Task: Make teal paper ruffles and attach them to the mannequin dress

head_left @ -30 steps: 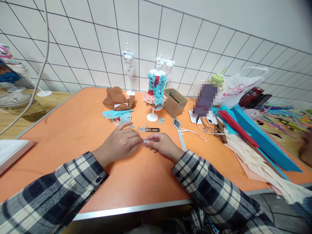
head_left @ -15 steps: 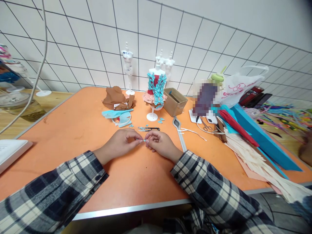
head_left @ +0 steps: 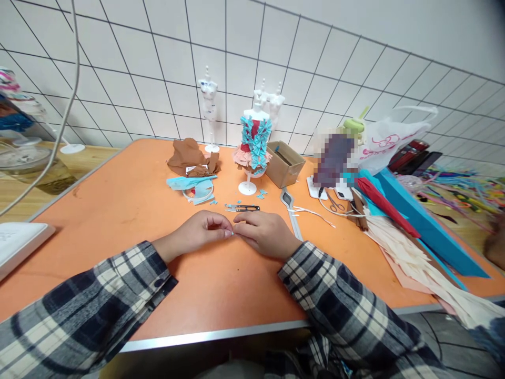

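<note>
Pinching: head view, the left hand and the right hand meet fingertip to fingertip, closed on a tiny blue paper piece low over the orange table.
Paper piece: between both hands, mostly hidden.
Nearby: thread snips just behind the hands; small mannequin with blue bows further back.
Advice: I think wrists should rest on the table, and the pinch stay light so the paper does not crush.
</note>
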Action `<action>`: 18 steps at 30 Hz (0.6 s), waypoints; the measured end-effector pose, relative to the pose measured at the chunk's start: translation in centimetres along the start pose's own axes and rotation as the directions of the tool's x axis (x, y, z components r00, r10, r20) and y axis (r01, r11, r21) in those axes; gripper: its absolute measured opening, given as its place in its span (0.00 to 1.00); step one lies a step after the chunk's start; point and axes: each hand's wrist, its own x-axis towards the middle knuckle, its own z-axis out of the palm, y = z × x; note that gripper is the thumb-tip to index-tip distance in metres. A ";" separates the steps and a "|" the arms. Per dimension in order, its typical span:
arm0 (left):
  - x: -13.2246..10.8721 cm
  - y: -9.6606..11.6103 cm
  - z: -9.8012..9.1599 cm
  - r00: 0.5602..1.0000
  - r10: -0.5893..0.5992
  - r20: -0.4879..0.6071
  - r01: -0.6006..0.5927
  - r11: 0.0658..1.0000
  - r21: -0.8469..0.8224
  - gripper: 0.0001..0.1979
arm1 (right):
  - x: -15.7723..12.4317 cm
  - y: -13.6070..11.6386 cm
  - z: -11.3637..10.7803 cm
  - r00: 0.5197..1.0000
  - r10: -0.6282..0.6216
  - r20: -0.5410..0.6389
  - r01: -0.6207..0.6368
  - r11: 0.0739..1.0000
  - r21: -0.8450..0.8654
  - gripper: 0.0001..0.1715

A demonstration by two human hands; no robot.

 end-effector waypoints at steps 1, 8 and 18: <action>0.0 0.0 0.0 1.000 -0.022 0.019 0.023 0.999 -0.038 0.11 | 0.0 -0.1 -0.1 1.000 0.004 -0.014 -0.005 1.000 -0.023 0.11; 0.2 -0.4 0.0 0.995 -0.096 -0.009 0.092 0.979 -0.183 0.12 | -0.1 -0.2 0.3 0.985 0.101 -0.143 -0.081 0.987 0.140 0.21; 0.2 -0.6 -0.1 0.995 -0.099 0.031 0.103 0.984 -0.142 0.12 | 0.1 -0.3 0.7 0.990 0.032 -0.137 -0.028 0.999 0.035 0.09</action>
